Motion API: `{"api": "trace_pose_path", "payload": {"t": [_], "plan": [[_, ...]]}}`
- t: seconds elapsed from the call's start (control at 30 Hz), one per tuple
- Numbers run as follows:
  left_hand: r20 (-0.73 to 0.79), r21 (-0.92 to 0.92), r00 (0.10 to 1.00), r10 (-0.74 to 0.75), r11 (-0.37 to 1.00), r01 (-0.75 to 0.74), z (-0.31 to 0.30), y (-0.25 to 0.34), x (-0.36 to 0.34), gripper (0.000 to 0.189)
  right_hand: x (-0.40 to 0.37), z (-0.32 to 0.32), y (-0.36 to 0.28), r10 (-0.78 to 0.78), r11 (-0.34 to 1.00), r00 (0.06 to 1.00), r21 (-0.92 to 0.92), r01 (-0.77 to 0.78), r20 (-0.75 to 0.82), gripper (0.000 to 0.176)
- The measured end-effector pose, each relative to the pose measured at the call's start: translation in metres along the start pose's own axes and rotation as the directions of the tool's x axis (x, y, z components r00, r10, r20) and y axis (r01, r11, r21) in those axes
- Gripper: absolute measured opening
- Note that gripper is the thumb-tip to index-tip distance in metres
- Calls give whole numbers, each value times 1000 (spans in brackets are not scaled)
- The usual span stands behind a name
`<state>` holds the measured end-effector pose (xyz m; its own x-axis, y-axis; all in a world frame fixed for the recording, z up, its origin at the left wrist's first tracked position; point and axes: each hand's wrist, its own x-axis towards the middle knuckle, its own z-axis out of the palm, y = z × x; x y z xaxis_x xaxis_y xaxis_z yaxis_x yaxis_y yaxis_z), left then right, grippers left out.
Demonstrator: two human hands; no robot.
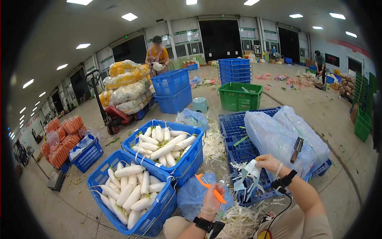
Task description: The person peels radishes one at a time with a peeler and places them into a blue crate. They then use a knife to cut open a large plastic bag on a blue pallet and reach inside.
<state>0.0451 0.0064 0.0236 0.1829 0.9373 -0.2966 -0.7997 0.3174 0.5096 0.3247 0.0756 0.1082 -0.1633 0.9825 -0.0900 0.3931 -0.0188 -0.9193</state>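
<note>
My left hand [212, 198] is closed around an orange peeler [203, 181], held low in front of my knees. A crumpled blue plastic bag [191, 199] lies just beside and behind that hand. In the fingers of my right hand [269, 164] are pinched white and light-blue paper labels [250, 172], which hang in strips above the blue pallet [234, 137]. White radishes fill two blue crates, one nearer [157, 215] and one behind it [187, 169]. Shredded white peelings [240, 219] lie on the floor between my legs.
Clear plastic bags [278, 131] rest on the pallet with a dark-handled tool [297, 149] on top. Behind stand a green crate [240, 97] and stacked blue crates [234, 71]. A co-worker [157, 55] stands by a loaded pallet jack [119, 117]; bagged carrots [63, 139] are at left.
</note>
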Motion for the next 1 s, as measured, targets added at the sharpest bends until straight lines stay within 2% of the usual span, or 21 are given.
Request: {"api": "trace_pose_path", "payload": {"t": [0.07, 0.2, 0.27, 0.5, 0.6, 0.67, 0.7, 0.77, 0.9, 1.0], "plan": [[54, -10, 999, -5, 1000, 6, -6, -1, 5, 19, 5, 1, 8, 10, 999, 1000, -38, -10, -3, 34], [28, -2, 1000, -7, 1000, 7, -5, 0, 6, 19, -2, 10, -4, 3, 1000, 999, -16, -3, 45, 38], [44, 8, 999, 5, 1000, -6, -4, -2, 4, 19, -5, 11, -5, -1, 984, 1000, -176, 4, 19, 39], [37, -3, 999, 13, 1000, -12, -8, -2, 4, 19, -9, 25, -2, 24, 987, 999, -159, -17, 46, 37], [28, 2, 1000, 10, 1000, -10, -9, -4, 5, 19, -17, 30, -13, 108, 976, 993, -195, -97, 48, 37], [9, 24, 1000, 14, 1000, -15, -6, -2, 6, 20, -10, 32, -2, 48, 960, 999, -278, -40, 23, 37], [6, 25, 1000, 12, 1000, -12, -7, -2, 5, 20, -12, 35, -6, 51, 960, 998, -276, -42, 24, 37], [55, 17, 998, 26, 999, -27, -5, -3, 4, 20, -18, 36, -20, 112, 919, 993, -384, -92, 30, 38], [87, -4, 996, 22, 1000, -22, -3, -2, 3, 19, -14, 38, -16, 110, 916, 994, -387, -109, -20, 38], [27, 2, 999, 28, 1000, -28, -4, -3, 2, 19, -19, 41, -24, 69, 894, 998, -445, -62, 1, 39]]}}
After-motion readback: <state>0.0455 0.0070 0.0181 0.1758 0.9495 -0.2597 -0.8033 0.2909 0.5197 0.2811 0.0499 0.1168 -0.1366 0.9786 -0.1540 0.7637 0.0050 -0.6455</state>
